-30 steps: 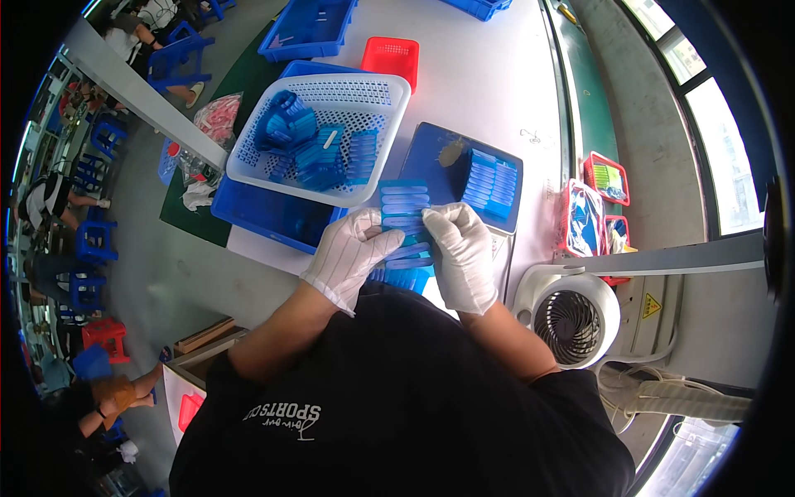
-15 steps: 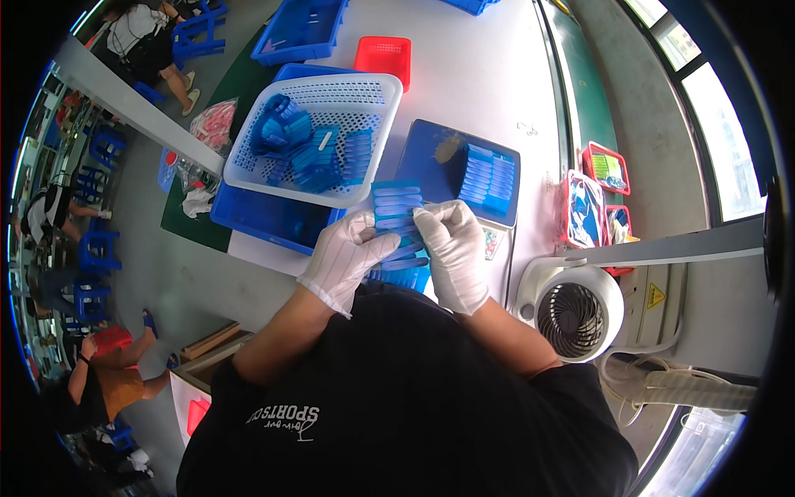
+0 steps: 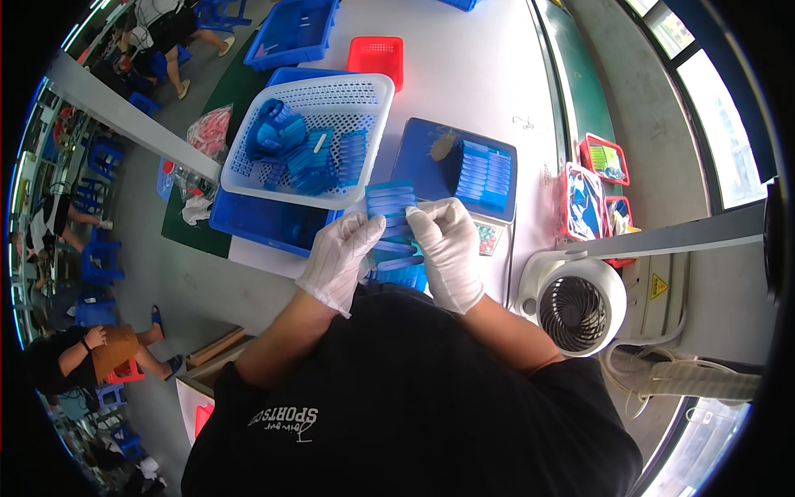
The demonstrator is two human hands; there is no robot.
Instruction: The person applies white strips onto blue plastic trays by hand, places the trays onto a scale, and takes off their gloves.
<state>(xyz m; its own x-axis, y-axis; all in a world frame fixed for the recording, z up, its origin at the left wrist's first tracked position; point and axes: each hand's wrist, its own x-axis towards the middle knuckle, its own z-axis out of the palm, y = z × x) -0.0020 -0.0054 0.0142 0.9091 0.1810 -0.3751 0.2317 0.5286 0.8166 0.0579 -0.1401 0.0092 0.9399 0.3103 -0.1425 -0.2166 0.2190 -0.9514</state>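
Observation:
Both hands wear white gloves. Between them, close to my chest, is a translucent blue ribbed plastic strip (image 3: 389, 199) with a row of long rounded sections. My left hand (image 3: 335, 261) pinches its left edge with the thumb on top. My right hand (image 3: 450, 257) has thumb and fingertips closed on its right edge. Below the strip, more blue ribbed pieces (image 3: 401, 277) show, partly hidden by the hands. Ahead to the right, a stack of similar blue strips (image 3: 484, 172) lies on a scale with a dark blue platform (image 3: 422, 157).
A white perforated basket (image 3: 378, 132) of blue strips rests over blue trays (image 3: 273, 222) at the left. A red basket (image 3: 375, 62) and another blue tray (image 3: 290, 37) stand farther back. At the right are a white fan (image 3: 580, 306) and red-rimmed baskets (image 3: 584, 207). People sit across the aisle.
My left thumb has moved up along the strip's left edge, and the fingers have shifted slightly. Both hands still grip the strip. The view has shifted a little, and people at the far left have moved.

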